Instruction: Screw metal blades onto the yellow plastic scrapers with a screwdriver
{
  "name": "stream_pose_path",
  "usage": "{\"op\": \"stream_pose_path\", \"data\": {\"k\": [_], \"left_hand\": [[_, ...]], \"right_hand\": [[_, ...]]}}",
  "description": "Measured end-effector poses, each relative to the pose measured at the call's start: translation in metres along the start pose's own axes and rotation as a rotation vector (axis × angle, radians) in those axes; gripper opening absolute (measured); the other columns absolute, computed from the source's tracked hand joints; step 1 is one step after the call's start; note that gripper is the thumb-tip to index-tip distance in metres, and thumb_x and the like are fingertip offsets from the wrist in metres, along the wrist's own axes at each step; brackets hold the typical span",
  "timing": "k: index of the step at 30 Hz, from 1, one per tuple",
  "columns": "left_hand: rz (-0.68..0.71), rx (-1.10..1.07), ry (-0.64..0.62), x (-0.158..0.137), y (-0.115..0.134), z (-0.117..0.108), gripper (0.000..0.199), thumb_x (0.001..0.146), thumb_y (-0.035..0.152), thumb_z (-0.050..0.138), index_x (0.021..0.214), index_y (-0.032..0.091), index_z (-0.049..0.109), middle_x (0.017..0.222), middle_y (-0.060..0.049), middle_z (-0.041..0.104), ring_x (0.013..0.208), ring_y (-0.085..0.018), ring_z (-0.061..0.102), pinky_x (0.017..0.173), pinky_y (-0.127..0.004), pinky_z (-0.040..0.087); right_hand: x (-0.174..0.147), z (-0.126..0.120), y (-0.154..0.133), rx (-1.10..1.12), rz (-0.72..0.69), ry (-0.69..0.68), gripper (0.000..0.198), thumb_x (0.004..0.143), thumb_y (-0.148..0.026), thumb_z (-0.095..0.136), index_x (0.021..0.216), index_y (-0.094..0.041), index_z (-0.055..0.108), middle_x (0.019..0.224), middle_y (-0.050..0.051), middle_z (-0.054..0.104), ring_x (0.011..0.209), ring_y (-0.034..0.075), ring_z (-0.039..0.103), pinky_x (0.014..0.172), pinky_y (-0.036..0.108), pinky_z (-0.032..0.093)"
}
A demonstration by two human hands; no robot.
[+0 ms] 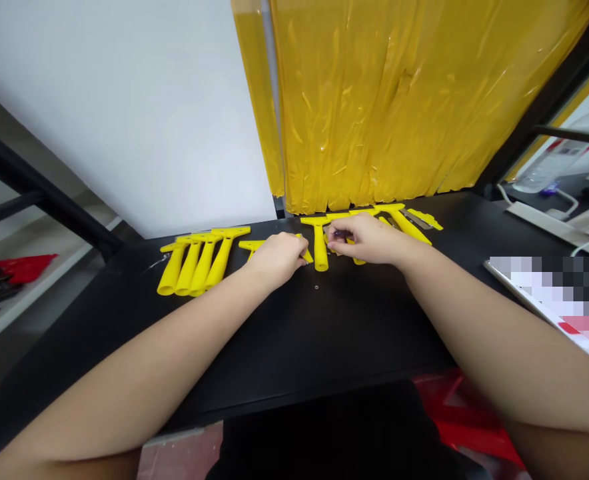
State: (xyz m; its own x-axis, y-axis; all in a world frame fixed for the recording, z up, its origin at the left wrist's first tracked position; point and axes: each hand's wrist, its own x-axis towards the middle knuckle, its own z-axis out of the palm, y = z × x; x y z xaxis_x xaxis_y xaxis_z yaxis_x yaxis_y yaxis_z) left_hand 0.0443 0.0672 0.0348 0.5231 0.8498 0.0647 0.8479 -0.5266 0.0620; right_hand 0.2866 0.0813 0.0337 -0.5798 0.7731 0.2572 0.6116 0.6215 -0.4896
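Note:
My left hand (280, 257) is closed, its fingertips pinched low over the black table; whatever they hold is too small to make out. Partly beneath it lies a yellow scraper handle (248, 247). To its right, another T-shaped yellow scraper handle (320, 248) lies with its round end towards me. Just beyond that, my right hand (367, 239) is closed, with a small dark thing (342, 234) showing at its curled fingers. More yellow handles lie partly hidden behind this hand. A tiny ring-like part (316, 287) rests on the table between the hands, nearer to me.
Several yellow scraper handles (190, 265) lie in a row at the left. Flat metal blades (416, 220) and a yellow handle (410, 224) are at the right rear. A yellow plastic-wrapped panel (374, 100) rises behind the black table (294, 340). A blurred-out screen or sheet (564, 300) lies right.

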Motion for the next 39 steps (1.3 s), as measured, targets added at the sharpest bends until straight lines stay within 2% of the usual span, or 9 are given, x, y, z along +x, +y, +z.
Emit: {"op": "stream_pose_path", "data": {"k": [3,6,9,11,17,20,30,35,39], "left_hand": [[0.031,-0.082,-0.006,-0.005,0.003,-0.006,0.008,0.094,0.017,0.073,0.1,0.02,0.079,0.095,-0.006,0.081,0.088,-0.022,0.075,0.08,-0.031,0.054],[0.059,-0.255,-0.099,-0.016,0.009,-0.01,0.01,0.093,0.014,0.072,0.098,0.02,0.079,0.093,-0.002,0.082,0.084,-0.018,0.076,0.077,-0.028,0.055],[0.021,-0.34,-0.144,-0.026,0.017,-0.008,0.01,0.09,0.03,0.081,0.093,0.021,0.079,0.09,-0.002,0.082,0.082,-0.019,0.075,0.073,-0.03,0.056],[0.005,-0.315,-0.119,-0.029,0.021,-0.003,0.015,0.089,0.035,0.084,0.09,0.021,0.079,0.088,-0.004,0.081,0.08,-0.02,0.075,0.071,-0.031,0.056],[0.074,-0.155,-0.072,-0.024,0.024,0.007,0.009,0.092,0.023,0.076,0.085,0.02,0.082,0.083,-0.005,0.079,0.075,-0.021,0.072,0.074,-0.034,0.055],[0.037,-0.052,-0.075,-0.019,0.021,0.007,0.012,0.093,0.024,0.073,0.085,0.02,0.082,0.083,-0.006,0.079,0.078,-0.022,0.073,0.076,-0.034,0.056],[-0.061,0.101,-0.008,-0.001,0.018,-0.001,0.019,0.1,0.026,0.065,0.094,0.015,0.08,0.102,-0.014,0.078,0.095,-0.029,0.076,0.083,-0.036,0.058],[-0.137,0.072,0.102,-0.002,-0.005,-0.017,0.029,0.105,0.026,0.052,0.103,0.018,0.08,0.103,-0.013,0.081,0.098,-0.031,0.076,0.089,-0.04,0.058],[-0.204,0.095,0.046,0.001,-0.029,-0.015,0.033,0.099,0.015,0.054,0.116,0.02,0.081,0.115,-0.012,0.082,0.107,-0.032,0.076,0.095,-0.039,0.058]], "right_hand": [[0.0,0.0,0.001,0.007,-0.004,0.014,0.008,0.09,-0.028,0.065,0.09,-0.021,0.068,0.083,0.002,0.07,0.074,0.017,0.06,0.068,0.03,0.041],[0.0,-0.001,0.002,0.007,-0.009,0.025,0.01,0.091,-0.03,0.066,0.089,-0.021,0.068,0.083,0.002,0.07,0.074,0.017,0.06,0.069,0.031,0.041],[0.0,-0.001,0.003,-0.003,-0.002,0.015,0.011,0.091,-0.031,0.066,0.089,-0.021,0.068,0.084,0.003,0.071,0.075,0.018,0.06,0.069,0.031,0.041],[0.0,-0.001,0.004,-0.018,0.003,0.016,0.012,0.091,-0.032,0.066,0.088,-0.021,0.068,0.083,0.003,0.071,0.074,0.018,0.06,0.069,0.031,0.041],[0.0,-0.002,0.004,-0.041,0.01,0.025,0.01,0.09,-0.031,0.067,0.088,-0.021,0.068,0.082,0.002,0.071,0.071,0.017,0.059,0.066,0.031,0.04],[0.0,-0.001,0.005,-0.024,0.011,0.014,0.009,0.09,-0.031,0.066,0.088,-0.022,0.068,0.083,0.002,0.071,0.072,0.018,0.059,0.067,0.031,0.04],[0.0,0.0,0.002,-0.023,0.018,-0.023,0.011,0.091,-0.032,0.066,0.088,-0.021,0.068,0.081,0.001,0.068,0.071,0.017,0.056,0.067,0.031,0.038],[0.0,-0.001,0.006,-0.004,0.019,-0.019,0.013,0.092,-0.035,0.067,0.091,-0.022,0.069,0.084,0.002,0.07,0.073,0.018,0.059,0.068,0.031,0.04],[0.0,-0.001,0.007,0.0,0.022,-0.015,0.012,0.092,-0.034,0.068,0.09,-0.022,0.069,0.084,0.002,0.071,0.074,0.018,0.061,0.069,0.032,0.041]]}}
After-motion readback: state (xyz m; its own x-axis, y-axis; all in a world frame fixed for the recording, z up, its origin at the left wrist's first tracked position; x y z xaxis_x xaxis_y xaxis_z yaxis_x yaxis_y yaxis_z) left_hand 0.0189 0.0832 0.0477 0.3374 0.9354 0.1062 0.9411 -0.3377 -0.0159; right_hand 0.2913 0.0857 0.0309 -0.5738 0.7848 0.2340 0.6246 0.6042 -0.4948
